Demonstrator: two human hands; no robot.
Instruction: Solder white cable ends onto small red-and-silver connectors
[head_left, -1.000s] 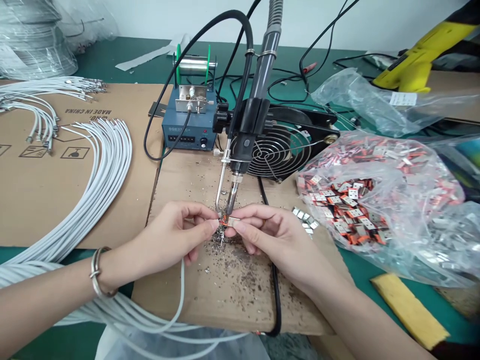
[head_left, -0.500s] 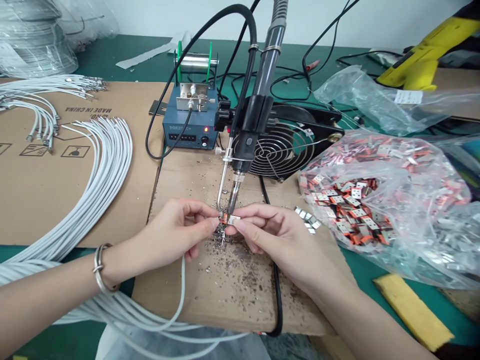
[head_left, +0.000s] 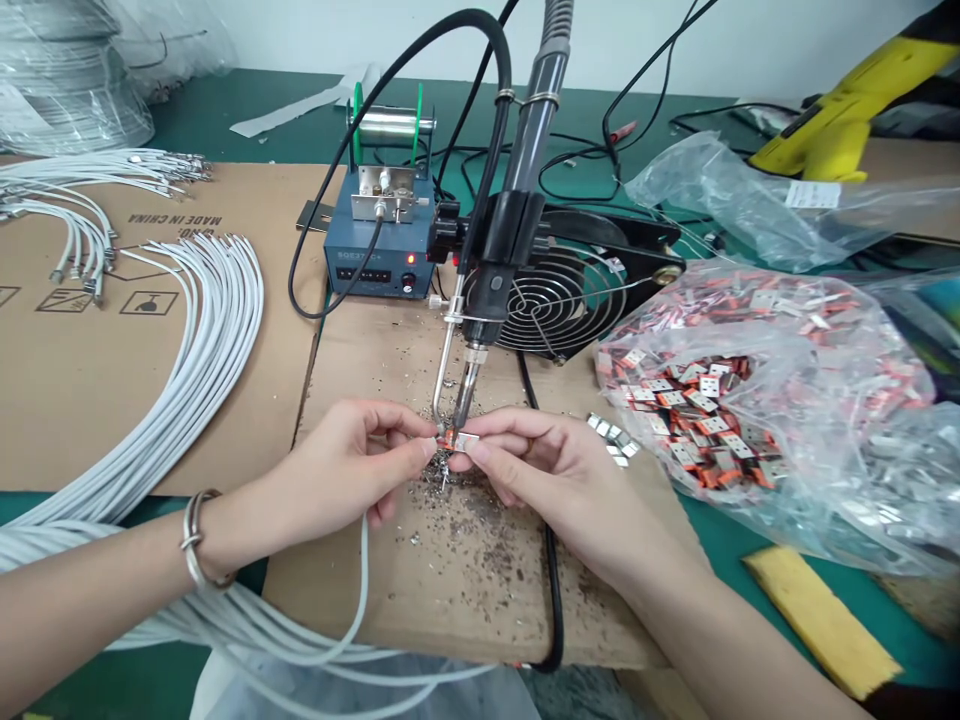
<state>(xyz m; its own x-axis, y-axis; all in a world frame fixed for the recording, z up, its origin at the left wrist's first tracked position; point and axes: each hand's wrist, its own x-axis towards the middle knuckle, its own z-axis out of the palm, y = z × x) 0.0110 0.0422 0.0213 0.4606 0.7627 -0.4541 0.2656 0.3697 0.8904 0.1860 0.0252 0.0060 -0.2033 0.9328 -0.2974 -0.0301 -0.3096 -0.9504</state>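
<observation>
My left hand [head_left: 375,455] pinches the end of a white cable [head_left: 364,580], whose length hangs down below the fingers. Between thumb and forefinger, my right hand [head_left: 540,455] grips a small orange-and-metal USB connector [head_left: 469,442]. Cable end and connector meet right under the tip of the soldering iron [head_left: 468,395], which is clamped pointing downward. Beside the iron a thin solder feed tube [head_left: 444,370] curves in to the same spot. My fingertips partly cover the joint, so the wires there are hard to make out.
A blue solder feeder [head_left: 379,250] carries a solder spool [head_left: 390,124]; a fan [head_left: 559,300] stands behind the iron. On the right lie a bag of USB connectors [head_left: 712,420], metal shells [head_left: 611,435] and a yellow sponge [head_left: 821,620]. Bundled white cables [head_left: 217,340] lie left. Solder crumbs litter the cardboard [head_left: 480,610].
Both hands keep their grip and place under the iron almost unchanged. The whole view has shifted very slightly.
</observation>
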